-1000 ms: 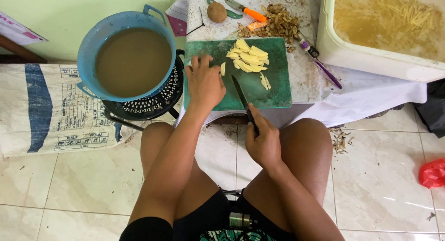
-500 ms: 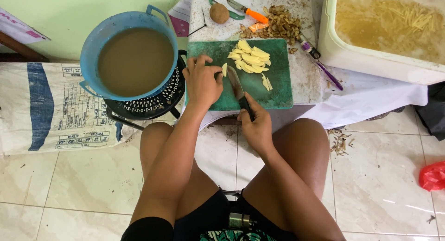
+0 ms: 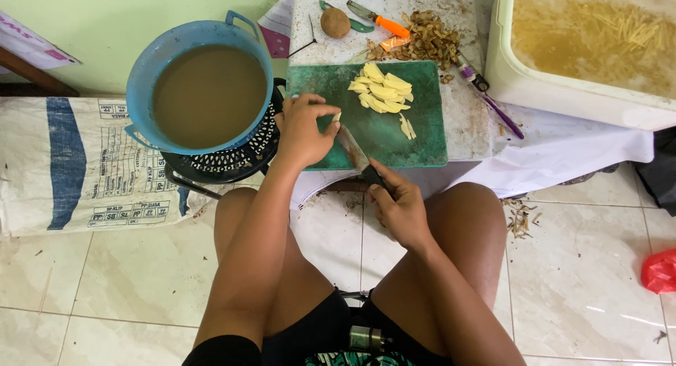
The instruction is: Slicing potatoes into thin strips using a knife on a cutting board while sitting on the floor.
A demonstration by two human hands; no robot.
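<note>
Right hand [image 3: 403, 209] clenched on the dark handle of the knife [image 3: 358, 157], blade flat-ish, tip next to the potato piece [image 3: 337, 117]. Left hand [image 3: 304, 130] pins that piece at the cutting board's [image 3: 415, 144] 9 o'clock edge; its grip looks like a pinch, though fingers hide most of it.

Risks:
- Fingertips just beside the blade; wet starchy slice could slip, edge meets finger.
- Board overhangs the counter [image 3: 461, 112] front; downward force could tip it.
- Full blue basin [image 3: 204, 84] of murky water at 9 o'clock, elbow bump spills it.

Board: green plastic, scuffed. Pale cut slices [image 3: 380, 91] at 12 o'clock, smooth, wedge-shaped.
</note>
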